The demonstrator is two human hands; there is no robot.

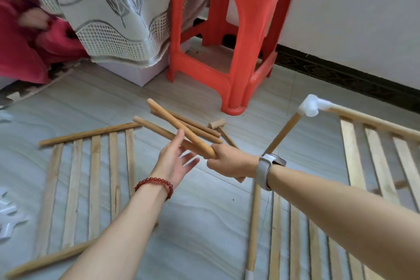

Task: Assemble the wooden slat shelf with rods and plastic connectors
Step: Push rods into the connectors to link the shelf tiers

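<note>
Gripping the near end of a wooden rod (181,129), the right hand (229,161) has its fingers curled round it, and the rod slants up and away to the left above the floor (204,223). The left hand (175,161) is open, fingers spread, its fingertips touching the rod's underside. More rods (200,127) lie just beyond on the floor. A slat panel (91,179) lies to the left. A white connector (310,104) joins two rods on the right, beside an orange stool (227,29).

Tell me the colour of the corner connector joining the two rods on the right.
White: the corner connector shows best in the head view, the only one here.
</note>
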